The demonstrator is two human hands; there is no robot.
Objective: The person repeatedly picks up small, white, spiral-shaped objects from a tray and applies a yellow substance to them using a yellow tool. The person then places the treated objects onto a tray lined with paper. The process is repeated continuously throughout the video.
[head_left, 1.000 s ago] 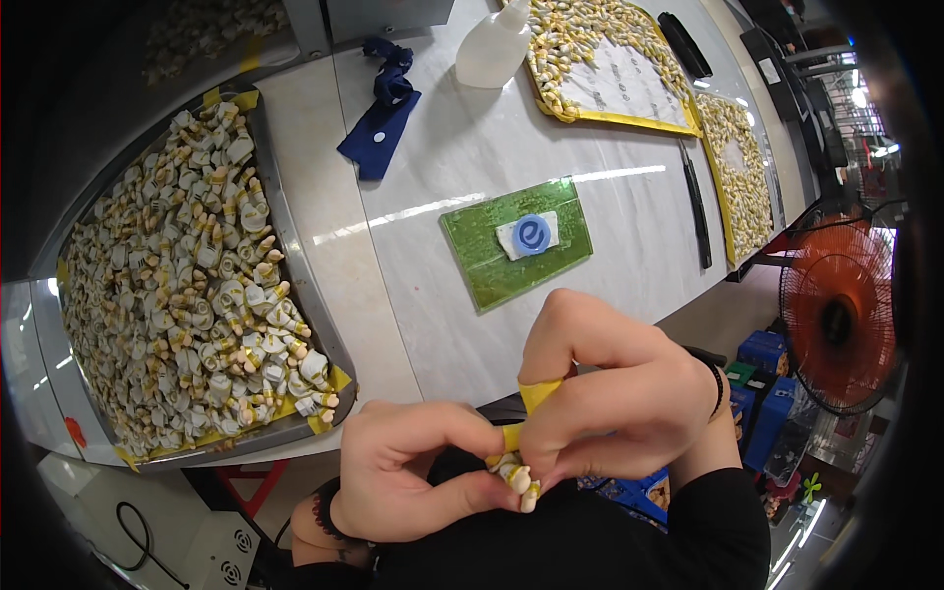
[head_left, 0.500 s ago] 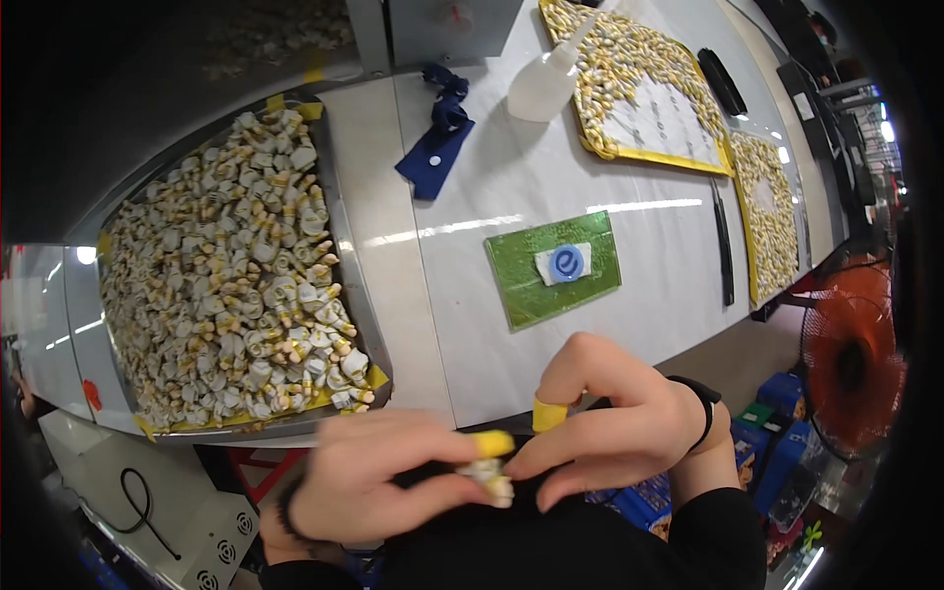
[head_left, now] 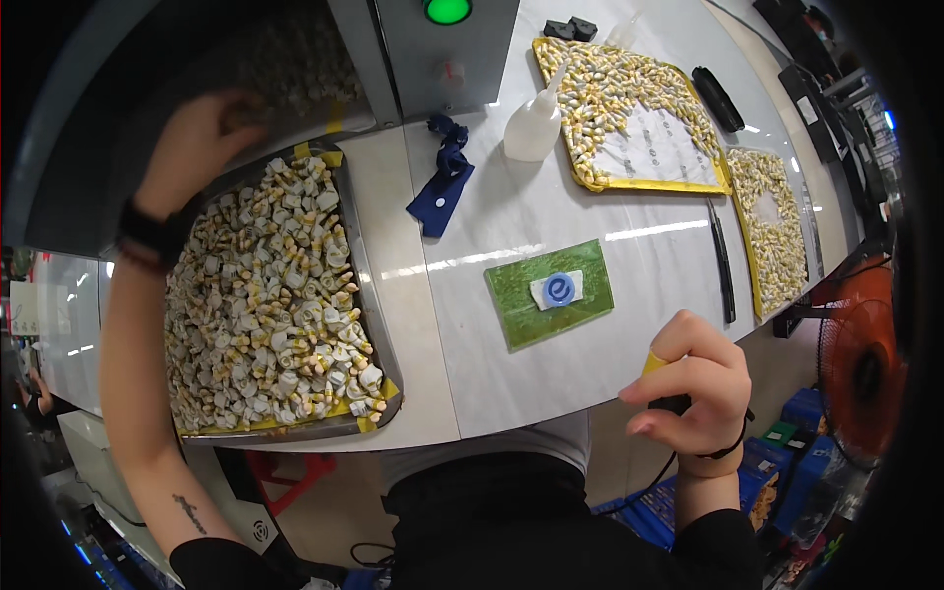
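While the grey metal tray (head_left: 366, 265) lies heaped with white-and-yellow figures (head_left: 275, 285) and the yellow-edged tray (head_left: 659, 185) holds small pieces (head_left: 615, 84) around bare lining, the hands are well apart: the right hand (head_left: 698, 383) half curled, thumb and fingertip parted, by the table's front edge, the left hand (head_left: 202, 138) at the metal tray's far end, too dim to tell whether it grips anything. Half a second ago they were close together, the left pinching one figure.

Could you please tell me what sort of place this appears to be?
Probably a small-parts workshop: a metal tray heaped with white-and-yellow pieces, a yellow-edged tray of smaller pieces and a squeeze bottle share one table.
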